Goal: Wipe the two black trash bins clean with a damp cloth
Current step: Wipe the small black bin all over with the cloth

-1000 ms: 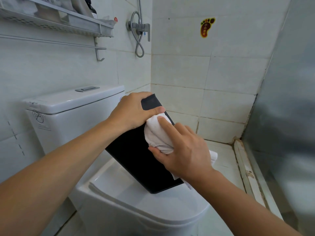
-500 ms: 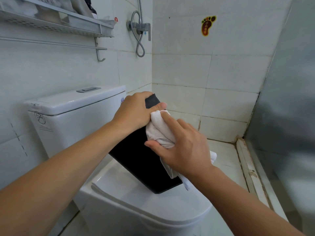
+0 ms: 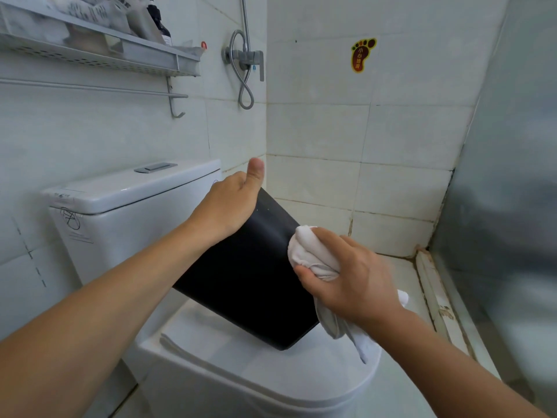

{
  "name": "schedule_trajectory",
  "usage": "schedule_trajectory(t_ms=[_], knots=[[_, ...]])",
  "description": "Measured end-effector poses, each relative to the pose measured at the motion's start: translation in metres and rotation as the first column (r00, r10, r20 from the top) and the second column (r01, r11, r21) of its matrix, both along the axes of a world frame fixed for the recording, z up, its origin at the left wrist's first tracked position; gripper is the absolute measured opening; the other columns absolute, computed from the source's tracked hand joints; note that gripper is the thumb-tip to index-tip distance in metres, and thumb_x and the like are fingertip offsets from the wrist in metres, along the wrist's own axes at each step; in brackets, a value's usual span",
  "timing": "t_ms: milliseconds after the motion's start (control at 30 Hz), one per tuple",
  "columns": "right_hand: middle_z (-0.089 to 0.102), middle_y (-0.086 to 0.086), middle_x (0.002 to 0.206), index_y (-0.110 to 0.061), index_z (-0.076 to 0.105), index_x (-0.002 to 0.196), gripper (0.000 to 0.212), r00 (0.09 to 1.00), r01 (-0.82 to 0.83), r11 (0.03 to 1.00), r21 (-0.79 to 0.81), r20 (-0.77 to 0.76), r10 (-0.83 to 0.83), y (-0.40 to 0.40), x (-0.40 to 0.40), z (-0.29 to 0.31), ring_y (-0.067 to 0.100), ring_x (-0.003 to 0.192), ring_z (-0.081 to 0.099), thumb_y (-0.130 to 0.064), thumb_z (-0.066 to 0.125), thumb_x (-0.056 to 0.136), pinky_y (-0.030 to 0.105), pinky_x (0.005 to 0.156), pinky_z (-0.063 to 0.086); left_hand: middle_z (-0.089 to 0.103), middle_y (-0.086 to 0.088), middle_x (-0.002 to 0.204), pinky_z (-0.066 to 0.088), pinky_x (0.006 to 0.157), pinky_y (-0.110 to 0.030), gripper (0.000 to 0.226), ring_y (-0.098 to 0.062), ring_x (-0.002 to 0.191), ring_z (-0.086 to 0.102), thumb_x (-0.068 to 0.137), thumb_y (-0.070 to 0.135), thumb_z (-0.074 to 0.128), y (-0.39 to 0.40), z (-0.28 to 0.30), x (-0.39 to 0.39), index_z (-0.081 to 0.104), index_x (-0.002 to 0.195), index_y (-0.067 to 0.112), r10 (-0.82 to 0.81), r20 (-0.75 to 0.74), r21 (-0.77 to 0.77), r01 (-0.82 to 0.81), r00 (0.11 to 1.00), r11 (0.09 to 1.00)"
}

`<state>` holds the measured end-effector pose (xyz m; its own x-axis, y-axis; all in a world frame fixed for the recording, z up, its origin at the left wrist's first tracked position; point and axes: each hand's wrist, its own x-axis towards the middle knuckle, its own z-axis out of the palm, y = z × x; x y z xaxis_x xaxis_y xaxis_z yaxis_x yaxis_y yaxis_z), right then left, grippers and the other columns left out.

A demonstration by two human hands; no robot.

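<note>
Your black trash bin (image 3: pixel 241 273) sits tilted on the closed toilet lid (image 3: pixel 247 366), its lower near corner resting on the lid and its upper end leaning away toward the far-left, close to the cistern (image 3: pixel 126 203). Your left hand (image 3: pixel 229 206) is at that upper end: the palm lies against the bin's left edge, the thumb sticks straight up, clear of the bin, and the other fingers drop behind the bin where you cannot see them, so how firmly they hold it cannot be told. Your right hand (image 3: pixel 352 282) is on the bin's right side, lower and nearer than the left, with fingers and thumb curled round a bunched white cloth (image 3: pixel 310 251). The rounded wad of cloth pokes out past your thumb and presses on the bin's right edge about halfway along its length; the loose tail hangs down below your wrist, over the right part of the lid. Only this one bin is in view. On the far wall, above the cistern, are a shower valve with a looped hose (image 3: pixel 245 64) and a foot-shaped sticker (image 3: pixel 361 55).
</note>
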<state>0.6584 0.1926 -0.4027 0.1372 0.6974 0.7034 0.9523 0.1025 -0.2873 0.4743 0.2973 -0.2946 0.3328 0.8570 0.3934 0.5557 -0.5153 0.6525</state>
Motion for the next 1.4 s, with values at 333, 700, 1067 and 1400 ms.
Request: schedule_trajectory(t_ms=[333,700,1067,1400], knots=[[0.068,-0.015,0.096,-0.047,0.058,0.131,0.054,0.986,-0.07,0.997,0.025,-0.152,0.073,0.028,-0.02,0.044,0.009,0.089,0.065,-0.075,0.054,0.084,0.034,0.075,0.054,0.072,0.007,0.125,0.038,0.119,-0.045,0.109,-0.013,0.125,0.061,0.046,0.11,-0.009,-0.004,-0.007,-0.007,0.067,0.1,0.054,-0.22,0.15,-0.118,0.238,0.964,0.964],[0.058,-0.009,0.078,-0.04,0.06,0.129,0.054,0.987,-0.136,0.976,0.17,0.107,0.119,0.018,-0.034,0.051,0.015,0.072,0.057,-0.067,0.062,0.082,0.035,0.055,0.049,0.073,0.033,0.084,0.041,0.089,-0.017,0.091,0.022,0.082,0.063,0.053,0.097,-0.009,-0.021,0.005,-0.002,0.069,0.076,0.057,-0.264,0.156,-0.213,0.293,0.952,0.932],[0.069,-0.015,0.096,-0.043,0.059,0.127,0.049,0.987,0.056,0.996,0.069,-0.153,-0.045,0.03,-0.01,0.063,0.012,0.089,0.065,-0.07,0.058,0.086,0.033,0.072,0.051,0.075,0.012,0.124,0.042,0.118,-0.044,0.119,-0.012,0.125,0.065,0.048,0.111,-0.001,-0.015,0.0,-0.001,0.071,0.122,0.05,-0.437,0.139,-0.139,0.454,0.889,0.88],[0.064,-0.013,0.086,-0.045,0.058,0.131,0.051,0.99,-0.128,0.984,0.126,-0.047,0.135,0.012,-0.026,0.053,0.011,0.077,0.062,-0.066,0.057,0.084,0.034,0.063,0.052,0.071,0.037,0.086,0.037,0.076,0.005,0.096,0.029,0.085,0.058,0.063,0.084,-0.014,-0.023,0.008,0.007,0.074,0.084,0.053,-0.368,0.138,-0.197,0.39,0.919,0.899]])
